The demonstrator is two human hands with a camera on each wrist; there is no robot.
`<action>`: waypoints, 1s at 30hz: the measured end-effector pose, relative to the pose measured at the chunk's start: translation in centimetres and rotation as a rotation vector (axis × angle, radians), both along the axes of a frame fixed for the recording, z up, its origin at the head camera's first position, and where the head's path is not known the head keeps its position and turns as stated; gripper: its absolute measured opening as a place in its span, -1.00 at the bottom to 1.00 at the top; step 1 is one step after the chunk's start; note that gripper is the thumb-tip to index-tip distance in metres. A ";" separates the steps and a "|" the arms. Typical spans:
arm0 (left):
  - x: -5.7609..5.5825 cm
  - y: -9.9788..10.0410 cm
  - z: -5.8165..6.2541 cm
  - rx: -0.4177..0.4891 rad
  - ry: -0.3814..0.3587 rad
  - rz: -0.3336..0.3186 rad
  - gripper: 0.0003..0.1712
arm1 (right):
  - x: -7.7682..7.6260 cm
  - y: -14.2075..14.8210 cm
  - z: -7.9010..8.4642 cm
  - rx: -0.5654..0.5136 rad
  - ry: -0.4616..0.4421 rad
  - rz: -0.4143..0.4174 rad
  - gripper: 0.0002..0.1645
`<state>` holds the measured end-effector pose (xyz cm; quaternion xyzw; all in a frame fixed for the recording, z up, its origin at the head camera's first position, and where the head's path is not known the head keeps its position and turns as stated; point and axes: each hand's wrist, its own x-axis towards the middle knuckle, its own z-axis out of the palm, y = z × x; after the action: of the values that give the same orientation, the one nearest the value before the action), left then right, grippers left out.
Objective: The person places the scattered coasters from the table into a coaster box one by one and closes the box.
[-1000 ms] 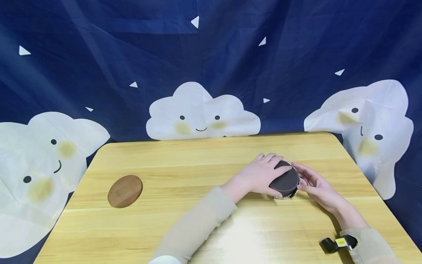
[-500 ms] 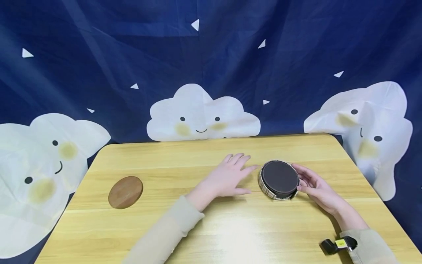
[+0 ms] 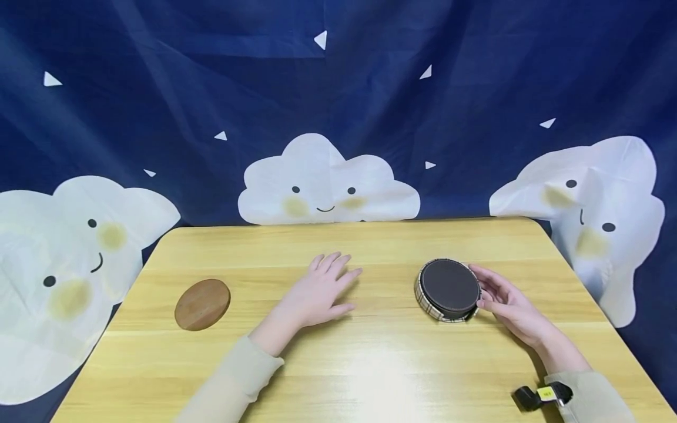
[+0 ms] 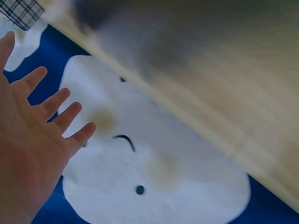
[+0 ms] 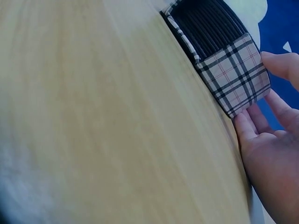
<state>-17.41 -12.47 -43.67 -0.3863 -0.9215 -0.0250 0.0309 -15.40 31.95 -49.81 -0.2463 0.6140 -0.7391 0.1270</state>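
Observation:
A round plaid coaster holder [image 5: 238,74] stands on the table in the head view, a stack of black coasters [image 3: 451,285] filling it. Through its open side the right wrist view shows the coasters' dark edges. My right hand [image 3: 510,305] curls its fingers and thumb against the right side of the holder. Well to the left, my left hand [image 3: 312,294] hovers low over the table, palm down, fingers spread and holding nothing. A brown wooden disc [image 3: 203,304] lies flat farther left, beyond that hand.
The wood-grain table [image 3: 381,358] has rounded far corners. Behind it hangs a dark blue curtain [image 3: 370,88] with white clouds. A black strap device with a yellow label [image 3: 545,393] sits at the right cuff.
My left hand has let go of the top of the coasters and moved left, uncovering them. My right hand and the holder have stayed in place.

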 end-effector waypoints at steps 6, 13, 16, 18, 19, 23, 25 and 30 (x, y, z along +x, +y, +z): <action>0.7 -3.0 -1.1 0.033 0.030 0.066 -0.16 | 0.0 0.0 -0.1 -0.003 0.003 -0.007 -0.15; 1.4 -5.4 -1.9 0.039 0.064 0.117 -0.19 | 0.1 0.1 -0.1 -0.002 0.000 -0.005 -0.14; 1.4 -6.1 -2.1 0.048 0.071 0.133 -0.19 | 0.2 0.2 -0.1 -0.002 0.001 -0.013 -0.14; 1.5 -6.6 -2.2 0.057 0.074 0.143 -0.19 | 0.2 0.2 -0.2 0.000 0.001 -0.015 -0.15; 1.5 -6.8 -2.2 0.059 0.076 0.148 -0.19 | 0.1 0.2 -0.2 0.000 0.000 -0.014 -0.15; 1.7 -8.0 -2.3 0.052 0.093 0.172 -0.18 | 0.2 0.2 -0.3 -0.001 -0.004 -0.008 -0.15; 1.9 -8.7 -2.3 0.036 0.104 0.188 -0.18 | 0.2 0.1 -0.3 -0.006 -0.007 -0.003 -0.15; 2.3 -10.6 -2.4 0.018 0.109 0.228 -0.19 | 0.3 0.0 -0.2 -0.014 -0.015 0.001 -0.15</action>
<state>-15.07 -23.06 -46.07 -0.2796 -0.9562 -0.0085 0.0868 -15.11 31.92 -50.04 -0.2420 0.6076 -0.7452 0.1299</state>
